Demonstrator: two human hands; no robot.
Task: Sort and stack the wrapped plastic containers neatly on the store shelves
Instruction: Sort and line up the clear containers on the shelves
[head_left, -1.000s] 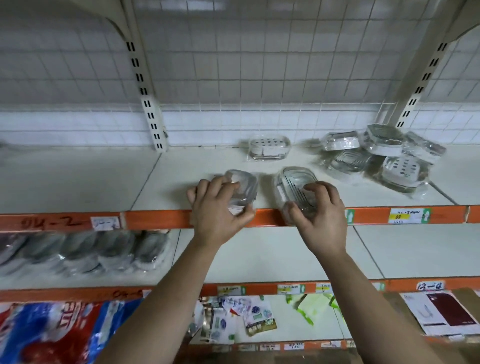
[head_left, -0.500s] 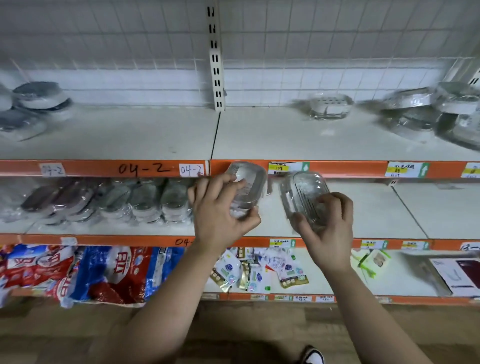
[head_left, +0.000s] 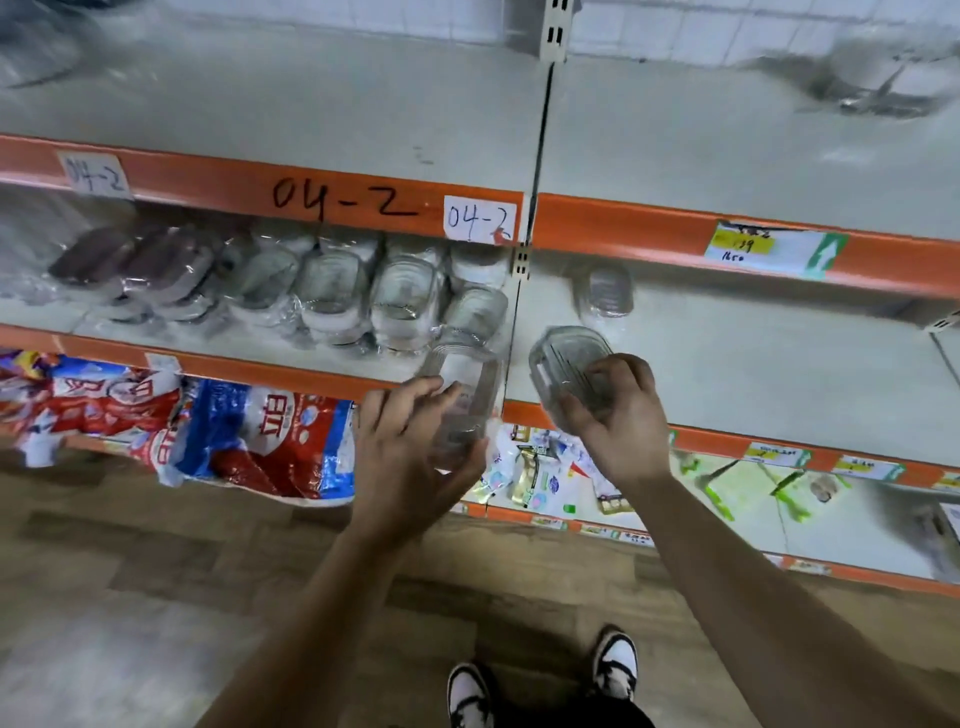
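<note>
A person stands at a store's orange-edged shelves with a wrapped clear plastic container in each hand. The left hand (head_left: 410, 441) has its fingers (head_left: 415, 395) and thumb curled round the near end of a clear container (head_left: 462, 376), held over the front edge of the middle shelf (head_left: 753, 364), just in front of a row of wrapped containers (head_left: 332, 291) already lying there. The right hand (head_left: 618, 421) pinches the near end of a ribbed container (head_left: 569, 358) between thumb and curled fingers, tilted up over the front of the neighbouring bay. One more wrapped container (head_left: 605, 288) lies further back in that bay. A paper label (head_left: 480, 221) on the shelf edge above reads "04-2". Red and blue bags (head_left: 270, 436) fill the shelf below at left, and the person's black-and-white shoes (head_left: 615, 660) show on the wooden floor (head_left: 156, 597).
</note>
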